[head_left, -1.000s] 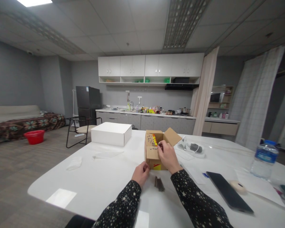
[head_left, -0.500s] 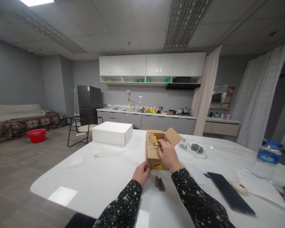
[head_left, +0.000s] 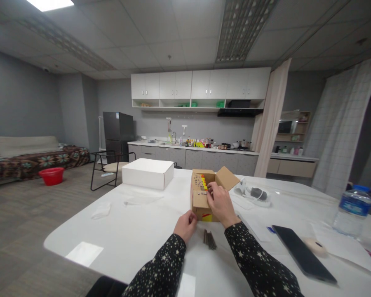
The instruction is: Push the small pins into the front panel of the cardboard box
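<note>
An open cardboard box (head_left: 200, 201) with red and yellow markings stands on the white table, its right flap (head_left: 228, 178) folded outward. Many small dark dots, perhaps heads of stuck-in pieces, cover its top surface. My right hand (head_left: 220, 202) reaches over the box with fingertips pinched close to the top. What they pinch is too small to make out. By the box's front left corner, my left hand (head_left: 186, 225) has curled fingers; whether they grip anything is hidden. A small bunch of thin dark rods, like long nails (head_left: 209, 240), lies on the table in front of the box.
A white box (head_left: 148, 173) sits left of the cardboard one. Crumpled tissue (head_left: 101, 210) lies on the left of the table (head_left: 136, 231). On the right are a white device with a cable (head_left: 257, 195), a dark tablet-like slab (head_left: 303, 252), and a water bottle (head_left: 353, 210).
The whole view has shifted slightly, so things appear a little further right. Both hands hold nearly the same places at the box; the right fingers have moved only slightly.
</note>
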`<state>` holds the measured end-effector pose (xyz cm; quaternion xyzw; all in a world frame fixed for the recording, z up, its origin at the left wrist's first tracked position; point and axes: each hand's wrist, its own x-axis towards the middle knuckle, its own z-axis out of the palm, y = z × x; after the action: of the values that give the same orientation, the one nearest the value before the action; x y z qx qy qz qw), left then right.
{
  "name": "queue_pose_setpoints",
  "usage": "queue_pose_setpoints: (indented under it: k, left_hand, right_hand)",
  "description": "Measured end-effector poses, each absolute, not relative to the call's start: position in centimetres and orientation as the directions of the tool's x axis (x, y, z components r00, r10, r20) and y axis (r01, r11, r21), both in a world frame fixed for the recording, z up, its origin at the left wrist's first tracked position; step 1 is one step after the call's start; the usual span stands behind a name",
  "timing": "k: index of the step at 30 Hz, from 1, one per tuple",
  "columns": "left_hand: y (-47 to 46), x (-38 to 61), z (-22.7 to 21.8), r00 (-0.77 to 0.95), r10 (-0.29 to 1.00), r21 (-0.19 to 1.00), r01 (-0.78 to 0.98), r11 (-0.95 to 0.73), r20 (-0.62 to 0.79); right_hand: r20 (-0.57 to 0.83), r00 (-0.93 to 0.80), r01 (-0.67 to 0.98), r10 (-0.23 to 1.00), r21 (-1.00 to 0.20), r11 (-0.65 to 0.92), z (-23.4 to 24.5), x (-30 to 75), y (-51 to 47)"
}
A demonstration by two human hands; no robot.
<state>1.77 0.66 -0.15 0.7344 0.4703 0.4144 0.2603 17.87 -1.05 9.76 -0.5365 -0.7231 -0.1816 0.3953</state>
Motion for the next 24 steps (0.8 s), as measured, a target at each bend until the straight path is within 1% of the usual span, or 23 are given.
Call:
queue_pose_setpoints:
  k: [7,24]
  left_hand:
    - [0.6,1.7,-0.2,0.211,0.904,0.766,0.48,-0.427,0.371]
    - [0.8,1.8,-0.4,0.211,0.904,0.765,0.483,-0.426,0.371]
  right_hand:
    - [0.774,-0.144,0.922,0.617,-0.121,0.368,9.5,17.8,-1.1]
    - [0.794,-0.158,0.907,0.587,-0.118,0.404,8.6,18.2,-2.3]
